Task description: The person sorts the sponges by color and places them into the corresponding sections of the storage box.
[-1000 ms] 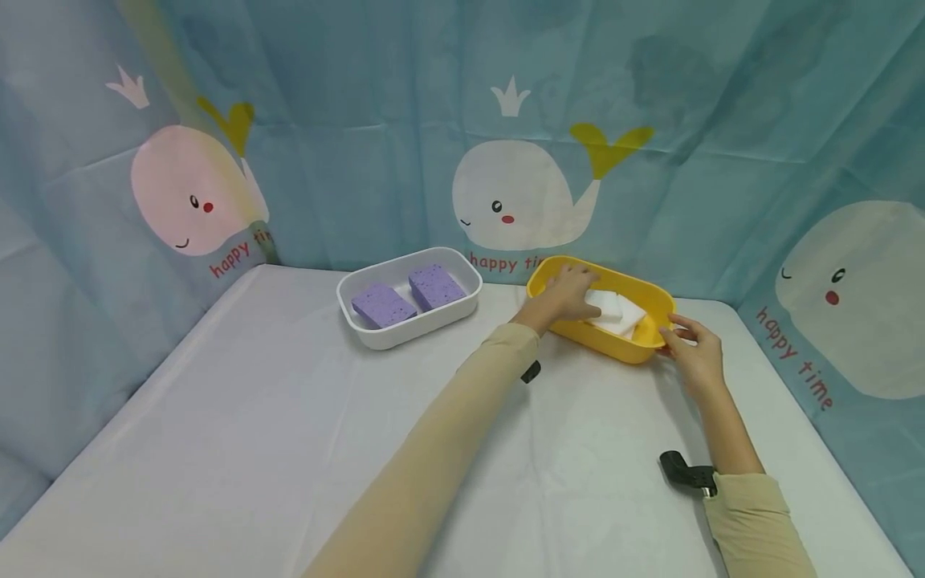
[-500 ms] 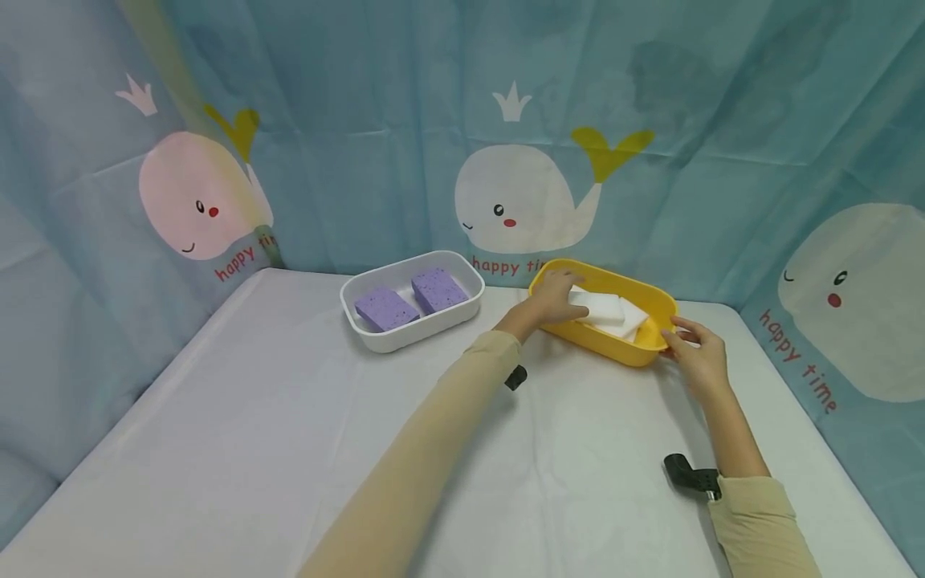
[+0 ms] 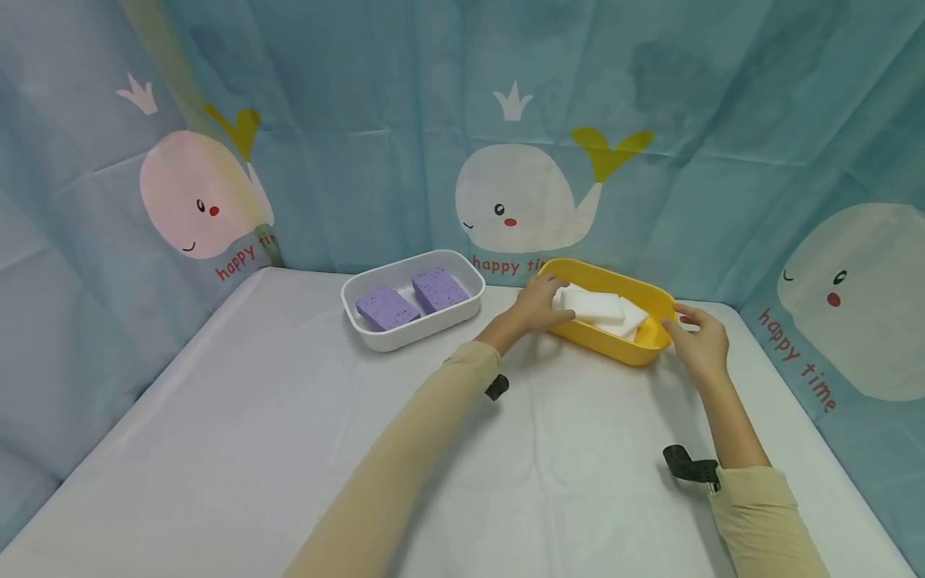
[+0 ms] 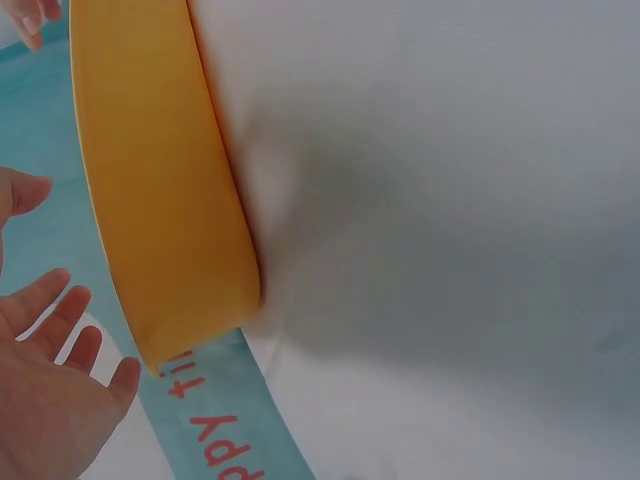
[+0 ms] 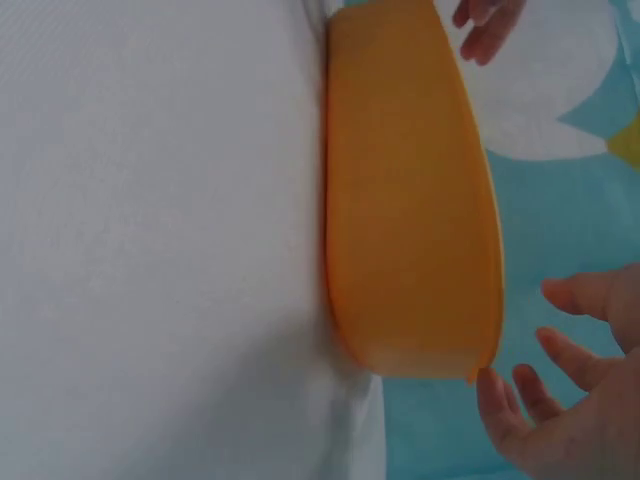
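A yellow tray (image 3: 610, 345) holds several white blocks (image 3: 592, 307) that look like sponges. My left hand (image 3: 536, 307) is at the tray's left end, fingers spread and loosely bent around nothing. In the left wrist view the same hand (image 4: 60, 390) shows a small gap between thumb and fingers, beside the tray wall (image 4: 160, 180). At the right end, my right hand (image 3: 701, 347) has its fingertips by the rim. The right wrist view shows that hand (image 5: 580, 400) with parted fingers, one fingertip at or very near the tray's corner (image 5: 420, 250).
Left of the yellow tray stands a white tray (image 3: 426, 324) with two purple sponges (image 3: 387, 307). Both trays sit at the back of a white-covered table (image 3: 253, 449). Behind them hangs a blue curtain (image 3: 347, 185) printed with whales.
My left hand has drawn back leftward from over the white blocks to the tray's left end, uncovering more of them. The right hand has stayed by the right rim, its fingers shifting slightly.
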Available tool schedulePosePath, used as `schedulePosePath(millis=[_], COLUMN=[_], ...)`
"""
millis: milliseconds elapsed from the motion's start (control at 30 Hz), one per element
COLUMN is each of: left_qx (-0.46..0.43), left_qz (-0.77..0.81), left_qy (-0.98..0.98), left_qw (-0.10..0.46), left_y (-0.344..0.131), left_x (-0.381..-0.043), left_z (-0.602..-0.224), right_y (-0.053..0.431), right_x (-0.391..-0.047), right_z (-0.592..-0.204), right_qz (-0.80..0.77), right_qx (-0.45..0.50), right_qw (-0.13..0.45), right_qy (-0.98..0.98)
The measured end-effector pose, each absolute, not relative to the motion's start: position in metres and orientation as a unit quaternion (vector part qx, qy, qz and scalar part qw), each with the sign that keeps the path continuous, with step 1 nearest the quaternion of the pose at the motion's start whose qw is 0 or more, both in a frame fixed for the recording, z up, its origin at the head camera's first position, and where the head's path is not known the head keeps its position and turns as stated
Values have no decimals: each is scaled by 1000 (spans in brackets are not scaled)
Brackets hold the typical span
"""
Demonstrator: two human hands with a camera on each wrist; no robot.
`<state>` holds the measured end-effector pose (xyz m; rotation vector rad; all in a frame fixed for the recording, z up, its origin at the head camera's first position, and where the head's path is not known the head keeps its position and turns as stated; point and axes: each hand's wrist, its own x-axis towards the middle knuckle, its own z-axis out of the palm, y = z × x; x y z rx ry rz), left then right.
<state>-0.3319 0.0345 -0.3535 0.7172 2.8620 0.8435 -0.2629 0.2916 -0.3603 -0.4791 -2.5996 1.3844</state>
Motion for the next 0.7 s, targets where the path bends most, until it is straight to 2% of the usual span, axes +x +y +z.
schedulePosePath(millis=[400, 700], left_qx=[185, 160], left_qz=[279, 327], left_qy=[942, 927], left_qw=[-14, -90], left_y=[10, -23], left_x=[-308, -293], left_z=[-359, -364], right_y=[265, 259], right_x=[-261, -260], right_z=[-351, -352], right_qz=[387, 334], right_qx=[-76, 2], right_qw=[133, 150], right_qy=[-909, -931])
